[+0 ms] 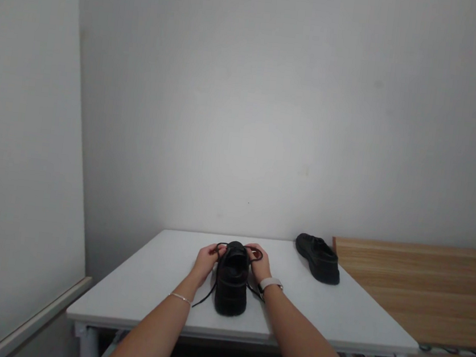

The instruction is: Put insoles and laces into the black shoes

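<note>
A black lace-up shoe (230, 301) stands upright on the white table (130, 298), its heel toward me. Its black shoelace (203, 299) curves out on both sides, with a loop at each hand and a loose end hanging down left and right. At the shoe's left side, my left hand (205, 262) is closed on the shoelace near the tongue. My right hand (260, 266) pinches the shoelace on the other side, within its loop. The shoe's upper partly hides the fingertips of both hands.
A second black shoe (318, 260) rests at the table's back right edge. Behind the table rises a pale wall (245, 116). A wood-grain panel (414, 290) stands to the right, and a white partition (22, 148) is on the left.
</note>
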Available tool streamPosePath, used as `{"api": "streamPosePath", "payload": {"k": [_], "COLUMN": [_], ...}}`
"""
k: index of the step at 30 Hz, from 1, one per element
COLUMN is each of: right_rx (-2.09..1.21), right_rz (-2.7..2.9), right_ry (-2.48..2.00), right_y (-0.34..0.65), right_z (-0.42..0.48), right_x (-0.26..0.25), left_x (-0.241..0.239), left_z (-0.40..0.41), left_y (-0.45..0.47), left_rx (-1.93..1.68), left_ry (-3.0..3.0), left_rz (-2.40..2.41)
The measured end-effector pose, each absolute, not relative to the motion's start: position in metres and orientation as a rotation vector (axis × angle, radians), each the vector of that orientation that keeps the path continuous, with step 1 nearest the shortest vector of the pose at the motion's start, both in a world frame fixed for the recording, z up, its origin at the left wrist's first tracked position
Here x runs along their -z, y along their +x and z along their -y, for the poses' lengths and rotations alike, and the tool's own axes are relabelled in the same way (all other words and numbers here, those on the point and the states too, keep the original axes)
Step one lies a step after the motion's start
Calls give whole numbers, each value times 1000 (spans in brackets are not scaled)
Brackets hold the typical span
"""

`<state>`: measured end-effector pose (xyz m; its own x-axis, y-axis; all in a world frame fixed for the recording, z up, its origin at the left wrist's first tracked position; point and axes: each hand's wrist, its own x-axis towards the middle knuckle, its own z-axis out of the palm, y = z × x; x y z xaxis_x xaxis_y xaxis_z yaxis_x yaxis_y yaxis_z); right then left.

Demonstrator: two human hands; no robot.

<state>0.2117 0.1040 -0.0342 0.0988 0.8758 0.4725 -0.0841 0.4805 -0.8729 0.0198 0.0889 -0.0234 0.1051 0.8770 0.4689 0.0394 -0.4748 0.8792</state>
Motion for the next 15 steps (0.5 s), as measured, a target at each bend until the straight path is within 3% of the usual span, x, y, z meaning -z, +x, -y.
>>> {"api": "streamPosePath", "payload": {"k": [15], "right_rx": [-596], "right_rz": [1345], "right_ry": [-906], "right_y": [207], "right_z": [-98], "right_x": [36], "left_x": [30], "left_z": [-95], "left_y": [29], "left_rx": [-1678], "left_ry": [1681], "left_rz": [-1109]}}
